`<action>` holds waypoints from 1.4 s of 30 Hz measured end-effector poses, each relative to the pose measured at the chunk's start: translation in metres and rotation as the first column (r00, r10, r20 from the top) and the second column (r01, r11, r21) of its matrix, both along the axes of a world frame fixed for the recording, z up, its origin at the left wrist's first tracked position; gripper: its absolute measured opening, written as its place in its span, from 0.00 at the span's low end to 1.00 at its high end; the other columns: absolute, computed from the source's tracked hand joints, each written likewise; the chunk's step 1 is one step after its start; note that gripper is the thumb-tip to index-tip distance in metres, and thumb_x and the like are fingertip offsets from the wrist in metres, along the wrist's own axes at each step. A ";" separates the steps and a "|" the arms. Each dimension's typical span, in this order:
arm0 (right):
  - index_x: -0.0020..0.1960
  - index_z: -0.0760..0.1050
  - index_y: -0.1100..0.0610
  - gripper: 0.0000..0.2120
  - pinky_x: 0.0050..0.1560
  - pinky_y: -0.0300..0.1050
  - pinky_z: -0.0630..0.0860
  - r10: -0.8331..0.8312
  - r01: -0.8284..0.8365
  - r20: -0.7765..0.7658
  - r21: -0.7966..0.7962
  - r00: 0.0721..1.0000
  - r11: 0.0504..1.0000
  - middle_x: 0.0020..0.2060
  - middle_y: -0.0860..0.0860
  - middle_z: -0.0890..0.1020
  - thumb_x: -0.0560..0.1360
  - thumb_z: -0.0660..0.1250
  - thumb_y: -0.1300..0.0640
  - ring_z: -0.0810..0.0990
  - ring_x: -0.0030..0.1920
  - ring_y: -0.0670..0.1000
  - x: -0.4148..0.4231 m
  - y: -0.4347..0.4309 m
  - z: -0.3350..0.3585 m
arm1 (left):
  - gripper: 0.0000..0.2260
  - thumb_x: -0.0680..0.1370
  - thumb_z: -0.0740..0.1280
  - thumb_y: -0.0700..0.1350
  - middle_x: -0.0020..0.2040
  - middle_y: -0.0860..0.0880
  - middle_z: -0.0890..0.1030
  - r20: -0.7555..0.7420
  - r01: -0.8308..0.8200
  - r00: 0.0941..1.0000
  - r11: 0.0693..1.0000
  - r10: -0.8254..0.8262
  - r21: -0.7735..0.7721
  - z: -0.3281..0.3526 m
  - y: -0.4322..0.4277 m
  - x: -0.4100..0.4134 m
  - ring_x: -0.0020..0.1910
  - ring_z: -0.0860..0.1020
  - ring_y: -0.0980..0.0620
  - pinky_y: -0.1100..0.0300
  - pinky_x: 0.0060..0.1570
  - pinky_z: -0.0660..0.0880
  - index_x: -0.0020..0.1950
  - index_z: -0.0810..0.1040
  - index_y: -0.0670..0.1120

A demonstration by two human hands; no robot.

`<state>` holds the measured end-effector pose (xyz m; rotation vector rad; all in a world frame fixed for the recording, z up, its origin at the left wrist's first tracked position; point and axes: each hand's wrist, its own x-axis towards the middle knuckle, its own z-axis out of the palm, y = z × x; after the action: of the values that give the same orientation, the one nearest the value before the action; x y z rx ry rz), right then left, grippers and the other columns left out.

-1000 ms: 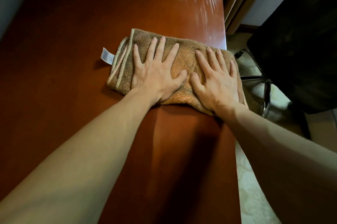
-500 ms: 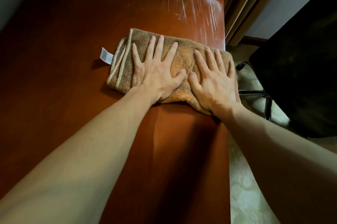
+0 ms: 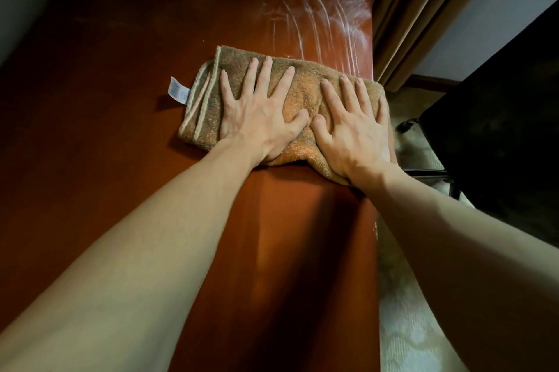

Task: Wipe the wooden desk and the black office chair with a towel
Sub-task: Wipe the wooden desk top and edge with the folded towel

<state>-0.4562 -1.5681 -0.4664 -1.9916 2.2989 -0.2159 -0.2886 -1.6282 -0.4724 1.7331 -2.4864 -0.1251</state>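
Both hands, left point(image 3: 257, 117) and right point(image 3: 352, 132), fingers spread flat, pressing towel point(image 3: 302, 90) onto desk point(image 3: 106, 144).

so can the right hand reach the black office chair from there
Probably yes: the right hand lies flat on the folded brown towel at the right edge of the reddish wooden desk, and the black office chair stands just beyond, with nothing between.

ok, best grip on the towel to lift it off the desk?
Probably the towel by its hemmed left end, beside the white tag, coming from the left. It lies folded flat on the desk; the left hand and right hand press flat on its middle and right, so only that end is uncovered, with stacked edges to pinch.
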 end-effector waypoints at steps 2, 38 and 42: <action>0.85 0.52 0.43 0.34 0.82 0.63 0.40 0.004 -0.004 0.005 -0.003 1.000 1.000 0.85 0.50 0.52 0.80 0.44 0.37 0.45 0.84 0.51 -0.003 -0.010 0.000 | 0.36 0.79 0.46 0.70 0.86 0.46 0.46 0.002 -0.005 1.000 1.000 0.005 -0.004 0.000 -0.010 -0.003 0.84 0.43 0.47 0.30 0.77 0.39 0.85 0.47 0.58; 0.85 0.45 0.45 0.30 0.82 0.62 0.39 0.254 -0.253 -0.054 0.028 0.966 0.967 0.85 0.49 0.46 0.84 0.44 0.41 0.40 0.84 0.52 -0.019 0.037 0.005 | 0.34 0.82 0.44 0.66 0.85 0.44 0.45 -0.032 -0.246 0.969 0.968 0.244 -0.044 -0.001 0.093 -0.024 0.84 0.43 0.45 0.31 0.77 0.38 0.85 0.45 0.54; 0.85 0.45 0.44 0.32 0.81 0.63 0.38 0.331 -0.329 -0.062 0.035 0.942 0.944 0.85 0.49 0.45 0.82 0.41 0.39 0.39 0.84 0.51 -0.018 0.050 0.006 | 0.33 0.82 0.43 0.67 0.85 0.44 0.45 -0.038 -0.334 0.943 0.942 0.332 -0.047 -0.001 0.127 -0.024 0.84 0.42 0.44 0.31 0.77 0.39 0.85 0.44 0.55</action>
<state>-0.4746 -1.5186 -0.4606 -2.3616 1.9460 -0.0943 -0.3123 -1.5017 -0.4735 2.0796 -2.1154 -0.0537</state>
